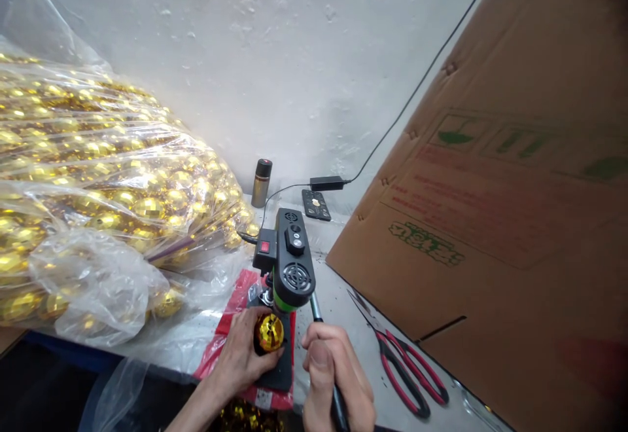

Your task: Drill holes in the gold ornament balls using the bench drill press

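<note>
Gold and faceted, the ball (270, 332) sits at the foot of a black machine (296, 249), just in front of its green band and above its dark base (279, 379). The left hand (269, 334) pinches it between thumb and fingers; the right hand (330, 370) is closed in a fist around the lever (315, 307). Whether the ball touches the working end of the machine cannot be told.

Likely faults: the round, glossy ball could roll out of line if the pinch slackened, and a pull on the lever would then mark or crack it. The left fingers, so near the head, could be caught if the lever came down early. Loose red plastic (220, 337) under the base might let the machine creep under uneven force.

Surface and room: the pale table (343, 347) is flecked with dark specks. Scissors (405, 370) with red and black handles lie to the right, beside a large cardboard box (471, 222). Behind the machine are a bottle (261, 186), a phone (316, 204) and a power adapter (327, 183), whose cable (417, 88) climbs across a rough, pitted wall (275, 72). A bulging clear bag (122, 163) of similar gold balls fills the left side; more show below the front edge.
</note>
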The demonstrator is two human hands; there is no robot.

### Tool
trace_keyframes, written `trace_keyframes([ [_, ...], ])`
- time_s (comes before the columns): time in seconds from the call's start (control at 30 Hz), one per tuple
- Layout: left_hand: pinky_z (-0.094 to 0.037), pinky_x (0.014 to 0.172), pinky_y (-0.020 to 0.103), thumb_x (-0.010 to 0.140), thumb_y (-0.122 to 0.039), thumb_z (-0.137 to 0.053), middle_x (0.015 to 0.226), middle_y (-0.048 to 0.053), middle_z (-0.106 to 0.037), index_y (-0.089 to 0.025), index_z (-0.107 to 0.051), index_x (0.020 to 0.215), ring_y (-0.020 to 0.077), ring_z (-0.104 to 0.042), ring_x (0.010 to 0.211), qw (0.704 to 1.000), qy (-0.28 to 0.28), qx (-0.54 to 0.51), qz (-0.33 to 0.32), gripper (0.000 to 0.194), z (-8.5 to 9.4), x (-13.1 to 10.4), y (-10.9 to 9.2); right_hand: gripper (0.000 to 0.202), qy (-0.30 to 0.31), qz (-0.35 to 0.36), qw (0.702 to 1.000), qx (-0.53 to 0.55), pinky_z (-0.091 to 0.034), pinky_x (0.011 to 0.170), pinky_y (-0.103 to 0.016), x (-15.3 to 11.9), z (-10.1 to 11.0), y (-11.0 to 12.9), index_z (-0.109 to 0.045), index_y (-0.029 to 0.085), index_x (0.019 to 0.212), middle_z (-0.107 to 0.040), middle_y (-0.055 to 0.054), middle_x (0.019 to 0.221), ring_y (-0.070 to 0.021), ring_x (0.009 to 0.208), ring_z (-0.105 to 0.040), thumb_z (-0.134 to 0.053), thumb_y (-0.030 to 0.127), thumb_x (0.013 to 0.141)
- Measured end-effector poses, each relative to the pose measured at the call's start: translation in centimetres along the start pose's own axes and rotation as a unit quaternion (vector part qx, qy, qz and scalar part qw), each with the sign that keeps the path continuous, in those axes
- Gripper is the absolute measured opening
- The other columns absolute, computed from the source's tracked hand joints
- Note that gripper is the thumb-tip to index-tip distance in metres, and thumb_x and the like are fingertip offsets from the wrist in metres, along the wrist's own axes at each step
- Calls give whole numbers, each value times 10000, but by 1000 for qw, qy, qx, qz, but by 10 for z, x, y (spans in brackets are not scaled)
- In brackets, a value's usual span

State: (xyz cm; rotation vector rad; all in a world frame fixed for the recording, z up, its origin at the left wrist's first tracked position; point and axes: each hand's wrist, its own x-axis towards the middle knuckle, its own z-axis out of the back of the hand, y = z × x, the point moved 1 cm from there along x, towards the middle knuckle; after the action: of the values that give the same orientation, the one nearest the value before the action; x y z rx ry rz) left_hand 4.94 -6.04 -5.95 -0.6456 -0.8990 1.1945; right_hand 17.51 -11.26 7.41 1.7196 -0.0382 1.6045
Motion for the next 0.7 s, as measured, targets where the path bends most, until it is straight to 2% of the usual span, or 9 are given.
trace_keyframes([
  [0.13,-614,909,515,706,-316,-835,1070,116,-768,-199,-723,1174,349,-708,1021,1000,13,-2,23,496,2,0,-2,317,-34,-84,996,0,-448,624,-248,-10,-5,3,-541,215,781,-606,12,781,-103,646,-571,-479,118,1077],
  [0.2,-608,915,514,699,-303,-828,1084,113,-767,-206,-722,1184,347,-703,1025,1000,12,-2,24,507,3,0,-2,340,-37,-96,995,5,-446,631,-253,-17,-8,4,-544,216,770,-598,14,786,-106,645,-560,-458,147,1092],
  [0.5,-617,894,505,702,-286,-827,1056,109,-770,-212,-724,1168,349,-718,1007,1000,4,-2,14,483,1,0,-1,362,-75,-100,992,-10,-416,617,-255,-26,-17,-2,-496,227,756,-560,30,779,-111,647,-536,-434,217,1112],
  [0.63,-613,917,513,705,-268,-819,1085,113,-771,-209,-716,1195,350,-717,1032,1000,3,-9,14,504,-2,-1,0,371,-80,-38,996,-17,-407,609,-257,-27,-16,-10,-476,226,742,-543,43,751,-104,622,-514,-435,240,1110],
  [0.7,-608,936,523,699,-252,-817,1114,119,-772,-208,-714,1208,355,-716,1053,1000,-1,-14,14,522,-3,-1,2,364,-74,-38,996,-16,-417,638,-268,-29,-14,-12,-477,227,747,-547,44,759,-108,638,-526,-437,235,1108],
])
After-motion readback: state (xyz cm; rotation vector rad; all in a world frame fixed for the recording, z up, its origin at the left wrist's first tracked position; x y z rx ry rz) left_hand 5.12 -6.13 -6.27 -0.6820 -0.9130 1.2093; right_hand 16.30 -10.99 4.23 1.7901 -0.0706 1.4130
